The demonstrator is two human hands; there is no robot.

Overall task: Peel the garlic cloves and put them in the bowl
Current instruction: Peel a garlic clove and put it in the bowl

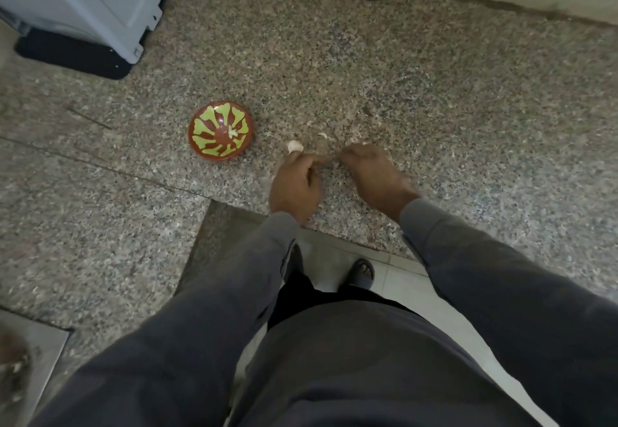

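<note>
Speckled granite desk carries all. Pale garlic lies just beyond left hand, touching its fingertips; left nearer than right. Left fingers curled, pinching something small, blurred. Right hand fingers bent, tips meeting left's; hold cannot tell. Red-green bowl left of garlic, near; pale piece inside. Likely mid-peel.
</note>
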